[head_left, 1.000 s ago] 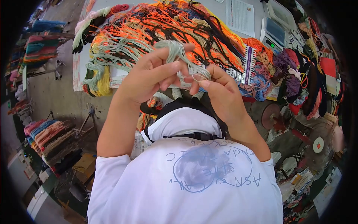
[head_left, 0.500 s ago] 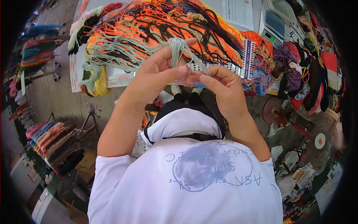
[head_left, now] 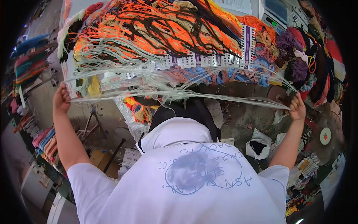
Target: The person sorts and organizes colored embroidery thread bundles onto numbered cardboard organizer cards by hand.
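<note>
A skein of pale grey-green yarn [head_left: 223, 98] is stretched wide in front of my body as a long loop, with loose, tangled strands around its middle. My left hand [head_left: 62, 99] is closed round one end of the loop, out at the far left. At the far right, my right hand [head_left: 297, 107] grips the other end, where the upper and lower strands come together. Both arms are spread apart. Behind the yarn lies a thick heap of orange, black and beige yarn hanks [head_left: 164, 30], with more pale grey-green strands [head_left: 108, 54] along its left side.
Cards with punched holes [head_left: 214, 59] and a spiral-edged booklet [head_left: 247, 46] lie along the table's near side. A digital scale [head_left: 274, 16] stands at the back right, beside purple yarn bundles [head_left: 289, 56]. A fan [head_left: 324, 136] is at the right. Racks of coloured yarn [head_left: 33, 61] stand left.
My hands were close together in front of me with the yarn looped over the left fingers. They have moved far apart sideways, and the skein is now drawn out between them.
</note>
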Motion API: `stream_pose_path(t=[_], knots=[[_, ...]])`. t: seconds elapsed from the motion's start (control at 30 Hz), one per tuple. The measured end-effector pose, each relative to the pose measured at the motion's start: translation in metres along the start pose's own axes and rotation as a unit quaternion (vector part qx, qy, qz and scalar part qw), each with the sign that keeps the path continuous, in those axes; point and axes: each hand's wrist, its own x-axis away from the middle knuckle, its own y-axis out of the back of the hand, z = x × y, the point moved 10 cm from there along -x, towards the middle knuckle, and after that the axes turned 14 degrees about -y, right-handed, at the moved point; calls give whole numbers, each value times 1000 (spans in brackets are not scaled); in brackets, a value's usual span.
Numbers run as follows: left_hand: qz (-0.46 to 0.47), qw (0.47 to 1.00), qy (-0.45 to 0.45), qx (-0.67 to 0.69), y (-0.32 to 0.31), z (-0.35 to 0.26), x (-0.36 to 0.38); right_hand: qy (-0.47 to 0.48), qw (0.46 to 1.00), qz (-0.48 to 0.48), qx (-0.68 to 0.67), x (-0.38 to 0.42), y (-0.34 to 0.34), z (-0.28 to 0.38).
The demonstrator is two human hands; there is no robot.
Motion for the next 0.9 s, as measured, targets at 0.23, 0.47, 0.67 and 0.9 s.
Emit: stream_pose_path(t=[0.23, 0.47, 0.67, 0.9], knots=[[-215, 955, -201, 33, 86, -55, -56, 225, 909, -350, -22, 88, 181, 124], [194, 960, -64, -194, -277, 207, 10, 183, 904, -194, 335, -147, -89, -97], [192, 898, -139, -370, -358, 334, 12, 138, 832, -127, 522, -247, -256, -260], [221, 956, -49, -185, -360, 353, 10, 87, 822, -146, 543, -283, -260, -310]])
